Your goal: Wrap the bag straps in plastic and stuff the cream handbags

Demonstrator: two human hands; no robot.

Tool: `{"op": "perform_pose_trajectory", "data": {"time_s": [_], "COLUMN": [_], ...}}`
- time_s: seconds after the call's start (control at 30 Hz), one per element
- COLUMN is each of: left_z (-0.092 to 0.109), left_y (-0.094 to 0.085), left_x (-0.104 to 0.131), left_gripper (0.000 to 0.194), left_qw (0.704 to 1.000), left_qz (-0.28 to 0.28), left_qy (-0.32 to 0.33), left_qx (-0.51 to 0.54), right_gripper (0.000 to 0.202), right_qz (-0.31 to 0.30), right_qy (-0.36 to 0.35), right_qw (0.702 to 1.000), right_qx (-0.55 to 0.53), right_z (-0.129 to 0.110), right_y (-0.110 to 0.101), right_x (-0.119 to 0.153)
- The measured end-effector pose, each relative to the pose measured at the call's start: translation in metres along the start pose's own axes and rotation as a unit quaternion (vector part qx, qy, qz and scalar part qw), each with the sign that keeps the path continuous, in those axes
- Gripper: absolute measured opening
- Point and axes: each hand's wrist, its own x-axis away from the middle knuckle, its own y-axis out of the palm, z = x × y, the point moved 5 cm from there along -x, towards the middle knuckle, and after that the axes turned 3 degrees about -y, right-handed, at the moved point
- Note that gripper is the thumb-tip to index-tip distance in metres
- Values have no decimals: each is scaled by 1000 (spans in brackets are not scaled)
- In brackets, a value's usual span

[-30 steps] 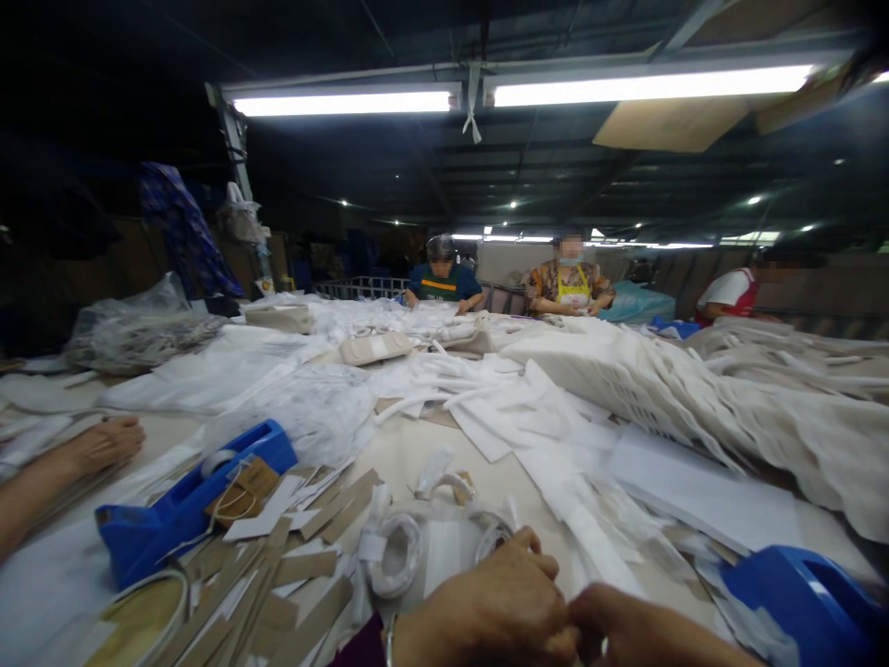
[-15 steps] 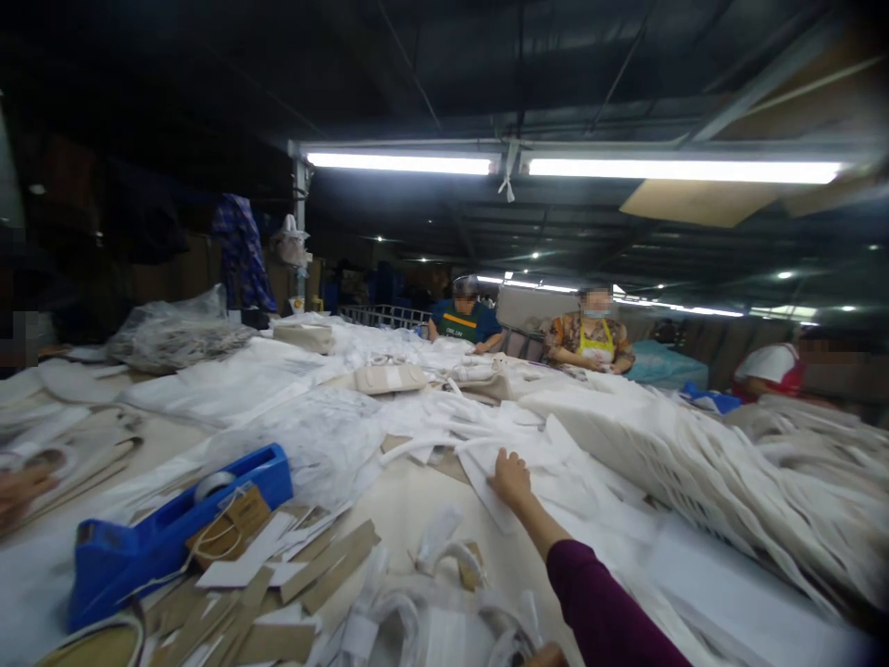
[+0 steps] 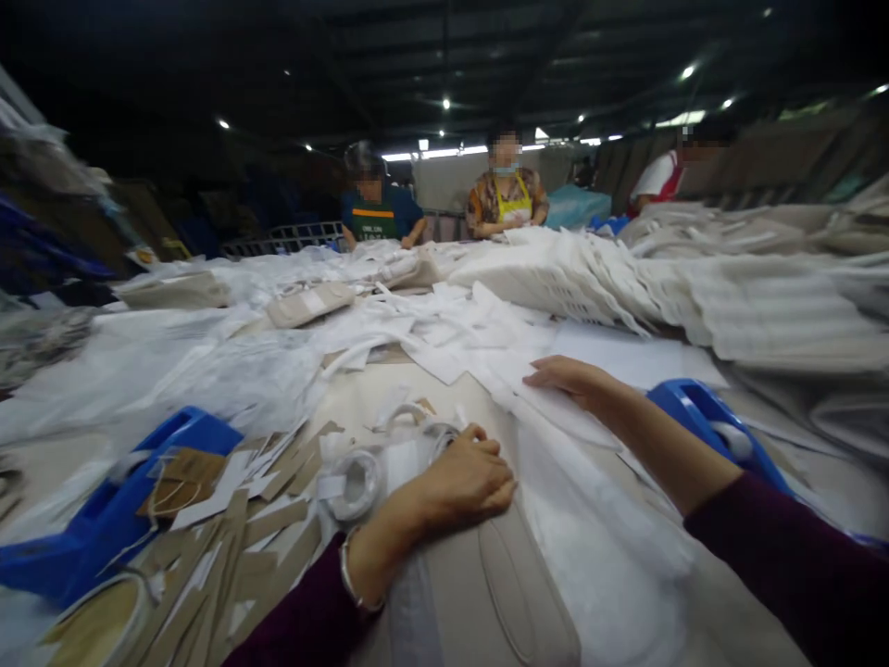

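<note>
My left hand [image 3: 464,474], a bracelet at its wrist, rests with curled fingers on the upper part of a beige bag [image 3: 458,584]. White film-wrapped rings [image 3: 353,484], apparently the bag's handles, stick up beside that hand. Thumb and fingers of my right hand [image 3: 573,378] come together at the edge of a white sheet [image 3: 566,412], to the right of the bag. The grip itself is partly hidden. More white sheets and strips [image 3: 451,338] lie just beyond both hands.
Blue tape dispensers stand at left [image 3: 131,500] and right [image 3: 715,426]. Cardboard strips [image 3: 236,547] are heaped at lower left. A stack of pale fabric pieces [image 3: 583,269] lies at back right, clear plastic [image 3: 229,380] at left. Several people work across the table.
The view has tilted down and turned right. My left hand has come up from the bottom edge onto the beige bag. My right hand is now further right, at a white sheet.
</note>
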Motion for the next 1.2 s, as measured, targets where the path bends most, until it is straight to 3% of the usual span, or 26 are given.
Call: {"op": "perform_pose_trajectory", "data": {"time_s": [0.07,0.13,0.23,0.33,0.47,0.67,0.87,1.2], "left_z": [0,3,6,7,7,6,5,3], "left_y": [-4,-8,-10,-10,-11,-13,-14,-12], "left_x": [-4,-8,-12,-16,-19,-21,-21,-18], "left_gripper": [28,29,32,32,33,35,35,35], "left_qw": [1000,1000,999,998,997,995,994,995], "left_qz": [-13,-23,-40,-55,-69,-73,-75,-66], "left_qy": [-5,-5,-6,-13,-27,-46,-47,-48], "left_qx": [7,9,5,8,30,53,62,60], "right_gripper": [47,55,65,67,64,65,67,38], "right_qz": [24,39,34,-7,-43,-66,-80,-73], "right_qy": [48,54,15,-6,-18,-36,-38,-115], "right_qw": [991,981,973,965,956,939,957,962], "right_qx": [-121,-184,-227,-262,-288,-336,-278,-238], "right_z": [32,49,53,49,47,40,29,11], "right_y": [-8,-9,-1,16,39,57,74,78], "right_x": [43,86,139,165,165,150,151,140]}}
